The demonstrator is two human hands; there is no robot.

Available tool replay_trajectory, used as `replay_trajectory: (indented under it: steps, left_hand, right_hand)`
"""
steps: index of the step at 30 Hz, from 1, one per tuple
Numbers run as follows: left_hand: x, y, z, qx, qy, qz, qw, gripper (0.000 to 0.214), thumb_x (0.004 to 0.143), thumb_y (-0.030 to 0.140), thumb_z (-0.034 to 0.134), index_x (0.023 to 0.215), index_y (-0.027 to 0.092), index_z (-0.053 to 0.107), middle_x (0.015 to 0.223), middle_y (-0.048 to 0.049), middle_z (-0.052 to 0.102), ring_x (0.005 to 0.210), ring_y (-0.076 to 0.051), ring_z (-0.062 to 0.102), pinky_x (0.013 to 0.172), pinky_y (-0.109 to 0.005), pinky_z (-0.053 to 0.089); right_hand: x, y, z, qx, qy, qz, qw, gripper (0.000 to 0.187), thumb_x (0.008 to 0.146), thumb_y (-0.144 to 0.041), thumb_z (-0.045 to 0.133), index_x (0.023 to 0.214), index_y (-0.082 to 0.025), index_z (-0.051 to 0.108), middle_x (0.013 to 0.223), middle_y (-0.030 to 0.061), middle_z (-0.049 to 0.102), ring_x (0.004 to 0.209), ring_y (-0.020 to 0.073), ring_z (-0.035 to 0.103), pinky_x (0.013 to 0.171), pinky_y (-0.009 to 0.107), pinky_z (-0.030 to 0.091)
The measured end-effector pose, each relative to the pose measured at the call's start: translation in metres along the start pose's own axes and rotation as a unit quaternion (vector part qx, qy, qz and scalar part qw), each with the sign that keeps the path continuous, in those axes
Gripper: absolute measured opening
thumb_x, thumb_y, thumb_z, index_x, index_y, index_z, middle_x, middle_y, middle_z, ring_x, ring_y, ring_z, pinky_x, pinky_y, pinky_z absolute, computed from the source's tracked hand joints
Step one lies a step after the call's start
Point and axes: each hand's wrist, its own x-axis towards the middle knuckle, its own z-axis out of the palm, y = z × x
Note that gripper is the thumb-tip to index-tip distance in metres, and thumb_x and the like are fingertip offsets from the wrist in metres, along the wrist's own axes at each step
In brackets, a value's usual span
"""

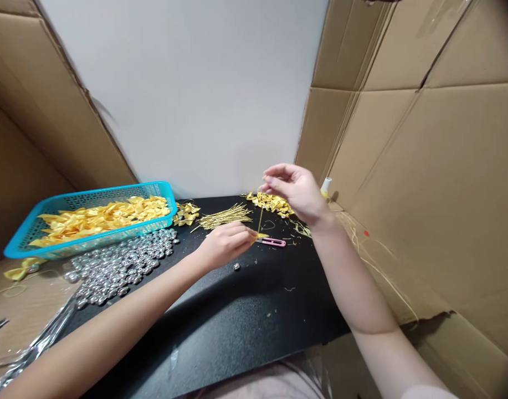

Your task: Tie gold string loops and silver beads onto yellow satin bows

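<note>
Low over the black table, my left hand (229, 244) is closed on a small yellow ribbon bow (260, 237), mostly hidden by the fingers. A thin yellow thread (260, 219) runs upward from the bow. Its upper end is pinched in my right hand (293, 191), which is raised above and to the right. Just beyond the left fingertips lies a pink-handled thread snipper (272, 242). One silver bead (237, 266) rests on the table nearer to me.
A blue basket (91, 191) of yellow bows stands at the left, with many silver beads (121, 266) before it. Behind my hands lie gold twist ties (224, 216) and a pile of yellow bows (274, 204). Cardboard walls (436, 177) flank the black table (254, 321).
</note>
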Motion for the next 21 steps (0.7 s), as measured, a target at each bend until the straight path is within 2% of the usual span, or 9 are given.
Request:
replay_trajectory:
  steps: [3, 4, 7, 10, 13, 16, 18, 19, 21]
  left_hand:
    - [-0.025, 0.003, 0.009, -0.004, -0.043, -0.01, 0.999, 0.013, 0.091, 0.014, 0.05, 0.088, 0.018, 0.062, 0.091, -0.006, 0.074, 0.076, -0.014, 0.066, 0.071, -0.025, 0.052]
    - [-0.033, 0.005, 0.01, -0.007, -0.073, -0.017, 0.997, 0.014, 0.091, 0.015, 0.05, 0.092, 0.018, 0.063, 0.097, -0.0064, 0.073, 0.079, -0.015, 0.065, 0.074, -0.026, 0.052]
    - [-0.051, 0.007, 0.009, -0.007, -0.139, -0.1, 0.985, 0.025, 0.087, 0.028, 0.057, 0.11, 0.02, 0.063, 0.119, -0.0104, 0.066, 0.099, -0.022, 0.062, 0.087, -0.035, 0.049]
    - [-0.062, 0.008, 0.006, -0.008, -0.178, -0.204, 0.963, 0.034, 0.082, 0.04, 0.061, 0.108, 0.02, 0.065, 0.109, -0.0109, 0.066, 0.095, -0.025, 0.06, 0.083, -0.038, 0.049]
    - [-0.068, 0.009, 0.009, -0.016, -0.206, -0.239, 0.949, 0.025, 0.084, 0.041, 0.058, 0.093, 0.021, 0.07, 0.092, -0.008, 0.067, 0.082, -0.022, 0.06, 0.076, -0.035, 0.048]
    - [-0.069, 0.012, 0.014, -0.075, -0.173, -0.279, 0.941, 0.02, 0.086, 0.034, 0.057, 0.087, 0.022, 0.073, 0.084, -0.0063, 0.067, 0.077, -0.019, 0.061, 0.074, -0.031, 0.047]
    - [-0.066, 0.015, 0.014, -0.175, -0.12, -0.359, 0.909, 0.02, 0.084, 0.036, 0.06, 0.089, 0.022, 0.074, 0.083, -0.0056, 0.07, 0.073, -0.018, 0.062, 0.069, -0.028, 0.048]
    - [-0.064, 0.017, 0.014, -0.237, -0.086, -0.409, 0.877, 0.022, 0.083, 0.037, 0.062, 0.091, 0.021, 0.074, 0.083, -0.0054, 0.071, 0.072, -0.018, 0.062, 0.067, -0.027, 0.048]
    - [-0.06, 0.02, 0.012, -0.357, -0.007, -0.496, 0.791, 0.025, 0.08, 0.039, 0.066, 0.096, 0.021, 0.074, 0.085, -0.005, 0.073, 0.07, -0.016, 0.062, 0.065, -0.026, 0.048]
  right_hand:
    - [-0.007, 0.025, 0.007, -0.013, -0.047, 0.057, 0.997, 0.015, 0.071, -0.022, 0.075, 0.076, -0.016, 0.062, 0.069, -0.0021, 0.063, 0.066, 0.0104, 0.065, 0.069, 0.028, 0.056]
    - [-0.011, 0.032, 0.007, -0.013, -0.054, 0.079, 0.995, 0.015, 0.071, -0.02, 0.075, 0.075, -0.016, 0.061, 0.069, -0.0026, 0.063, 0.065, 0.01, 0.065, 0.068, 0.027, 0.056]
    - [-0.023, 0.045, 0.005, -0.002, -0.049, 0.12, 0.992, 0.014, 0.069, -0.018, 0.075, 0.073, -0.017, 0.062, 0.068, -0.0034, 0.063, 0.064, 0.0094, 0.065, 0.065, 0.025, 0.056]
    - [-0.034, 0.045, 0.001, 0.006, -0.05, 0.133, 0.99, 0.015, 0.067, -0.019, 0.076, 0.075, -0.017, 0.064, 0.069, -0.0025, 0.065, 0.063, 0.0097, 0.065, 0.063, 0.025, 0.055]
    - [-0.043, 0.046, 0.001, 0.009, -0.055, 0.138, 0.989, 0.016, 0.066, -0.023, 0.076, 0.074, -0.016, 0.064, 0.066, -0.0028, 0.064, 0.061, 0.0095, 0.064, 0.061, 0.024, 0.054]
    - [-0.052, 0.057, 0.004, 0.005, -0.049, 0.145, 0.988, 0.016, 0.068, -0.025, 0.075, 0.072, -0.017, 0.061, 0.063, -0.0041, 0.062, 0.058, 0.0084, 0.062, 0.059, 0.023, 0.051]
    - [-0.058, 0.069, 0.007, -0.001, -0.046, 0.147, 0.988, 0.017, 0.07, -0.027, 0.073, 0.075, -0.017, 0.06, 0.067, -0.0028, 0.064, 0.057, 0.0083, 0.061, 0.058, 0.022, 0.049]
    - [-0.061, 0.075, 0.008, -0.003, -0.047, 0.15, 0.988, 0.018, 0.072, -0.028, 0.071, 0.076, -0.017, 0.059, 0.07, -0.0017, 0.065, 0.057, 0.0084, 0.061, 0.057, 0.022, 0.049]
    - [-0.069, 0.086, 0.012, -0.013, -0.057, 0.156, 0.986, 0.017, 0.075, -0.03, 0.068, 0.079, -0.017, 0.057, 0.07, -0.0016, 0.065, 0.054, 0.008, 0.06, 0.055, 0.023, 0.048]
